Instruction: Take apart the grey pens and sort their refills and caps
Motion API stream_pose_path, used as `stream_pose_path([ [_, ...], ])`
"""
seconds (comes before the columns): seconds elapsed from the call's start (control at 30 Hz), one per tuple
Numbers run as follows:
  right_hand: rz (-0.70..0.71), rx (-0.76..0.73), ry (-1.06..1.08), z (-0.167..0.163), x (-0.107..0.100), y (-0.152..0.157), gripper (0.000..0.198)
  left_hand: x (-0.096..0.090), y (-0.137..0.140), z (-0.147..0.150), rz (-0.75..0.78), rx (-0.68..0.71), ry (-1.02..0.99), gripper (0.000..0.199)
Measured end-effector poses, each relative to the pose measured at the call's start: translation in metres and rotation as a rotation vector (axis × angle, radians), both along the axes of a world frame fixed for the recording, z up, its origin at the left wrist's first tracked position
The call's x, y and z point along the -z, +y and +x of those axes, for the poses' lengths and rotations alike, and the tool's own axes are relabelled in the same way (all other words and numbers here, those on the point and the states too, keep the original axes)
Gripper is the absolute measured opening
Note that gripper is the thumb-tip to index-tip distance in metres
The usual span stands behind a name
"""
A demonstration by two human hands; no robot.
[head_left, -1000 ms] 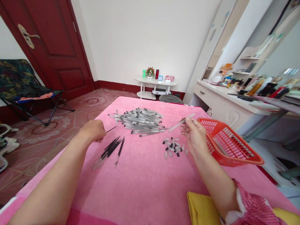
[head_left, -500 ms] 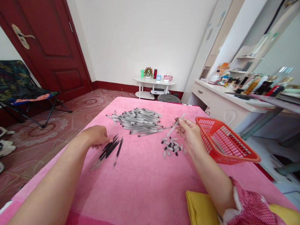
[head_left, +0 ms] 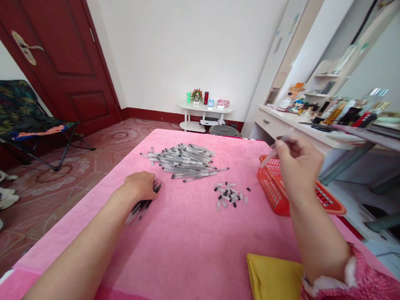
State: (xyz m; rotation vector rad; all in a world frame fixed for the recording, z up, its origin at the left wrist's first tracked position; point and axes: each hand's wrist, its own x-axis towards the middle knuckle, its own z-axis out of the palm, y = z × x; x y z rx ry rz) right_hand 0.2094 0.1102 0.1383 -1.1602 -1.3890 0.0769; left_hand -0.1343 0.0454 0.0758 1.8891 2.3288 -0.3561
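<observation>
Above the near-left rim of the red plastic basket [head_left: 274,199], my right hand [head_left: 300,164] pinches a clear pen barrel [head_left: 268,158], blurred by motion. My left hand [head_left: 141,187] curls over a bunch of black pen refills [head_left: 141,207] lying on the pink cloth; its fingertips are partly hidden behind the refills. A heap of clear pens with dark ends [head_left: 187,161] lies beyond, near the middle of the table. Between the heap and the basket sits a small scatter of pen caps and little black plugs [head_left: 228,195].
A folded yellow cloth [head_left: 273,276] lies at the near right of the pink-covered table [head_left: 190,246]. To the right stands a white dresser [head_left: 284,125] crowded with bottles. A folding chair [head_left: 28,116] stands on the left, and a low white stand [head_left: 205,108] by the far wall.
My right hand has moved right with the pen barrel, from above the caps to over the basket. My left hand has shifted onto the refills, and the stray refill is now in with the bunch.
</observation>
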Motion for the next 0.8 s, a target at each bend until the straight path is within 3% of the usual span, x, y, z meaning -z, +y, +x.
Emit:
stream_pose_path([
  [0.07, -0.010, 0.361, -0.200, 0.023, -0.006, 0.006, 0.029, 0.001, 0.000, -0.004, 0.004, -0.018, -0.029, 0.048],
  [0.1, -0.100, 0.482, -0.295, 0.034, -0.007, 0.010, 0.032, 0.001, 0.000, -0.006, 0.009, -0.029, -0.041, 0.048],
  [0.17, -0.369, 0.583, -0.470, 0.051, -0.006, 0.017, 0.035, 0.000, 0.001, -0.009, 0.014, -0.052, -0.054, 0.050],
  [0.23, -0.610, 0.559, -0.599, 0.060, -0.004, 0.023, 0.035, -0.003, 0.001, -0.010, 0.026, -0.084, -0.052, 0.051],
  [0.3, -0.661, 0.511, -0.658, 0.059, -0.002, 0.024, 0.034, -0.006, 0.003, -0.007, 0.097, -0.130, -0.042, 0.048],
  [0.4, -0.434, 0.363, -0.668, 0.034, 0.005, 0.019, 0.028, -0.003, 0.007, 0.010, 0.314, -0.131, -0.112, 0.038],
  [0.5, -0.274, -0.010, -0.693, -0.010, 0.023, 0.010, 0.019, 0.015, 0.009, 0.041, 0.417, 0.055, -0.368, 0.029],
  [0.57, -0.263, -0.294, -0.738, -0.041, 0.042, 0.006, 0.017, 0.031, 0.007, 0.063, 0.391, 0.204, -0.513, 0.027],
  [0.63, -0.266, -0.467, -0.805, -0.069, 0.063, 0.005, 0.022, 0.046, 0.004, 0.078, 0.395, 0.256, -0.531, 0.023],
  [0.8, -0.281, -0.498, -1.016, -0.109, 0.093, 0.013, 0.035, 0.058, -0.003, 0.085, 0.434, 0.220, -0.569, 0.019],
])
